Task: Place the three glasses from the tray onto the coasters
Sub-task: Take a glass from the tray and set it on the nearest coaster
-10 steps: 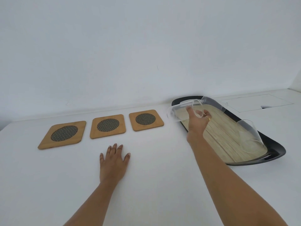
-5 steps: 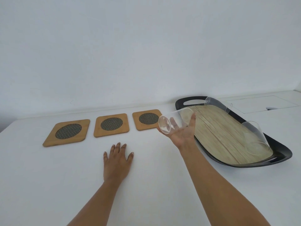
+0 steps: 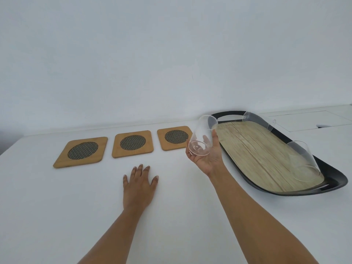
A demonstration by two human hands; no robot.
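A clear glass tumbler [image 3: 202,138] sits in the right hand [image 3: 206,156] just right of the frame's centre, lifted off the white table [image 3: 57,206] and tilted, one round end turned toward the camera and down to the left, the other end up against the tray's dark far rim. The palm faces up, cupping the glass from below, with fingers showing through the glass wall; the grasp is closed around it. It hangs between the rightmost coaster and the tray, over the gap.

To its left, three square bamboo coasters with dark woven round centres lie in a row across the middle left: the right coaster [image 3: 175,137] nearest the glass, the middle coaster [image 3: 132,143], and the left coaster [image 3: 81,152] furthest out. All three are bare.

To the right lies the tray [image 3: 333,178], black-rimmed with a pale wood-grain floor, running from centre right toward the lower right edge. Two more glasses are on it: one at the far rim [image 3: 257,121], one near the lower right corner [image 3: 302,162]; both look inverted.

The left hand [image 3: 140,185] rests flat on the table in the lower centre, palm down, fingers spread lightly, holding nothing.
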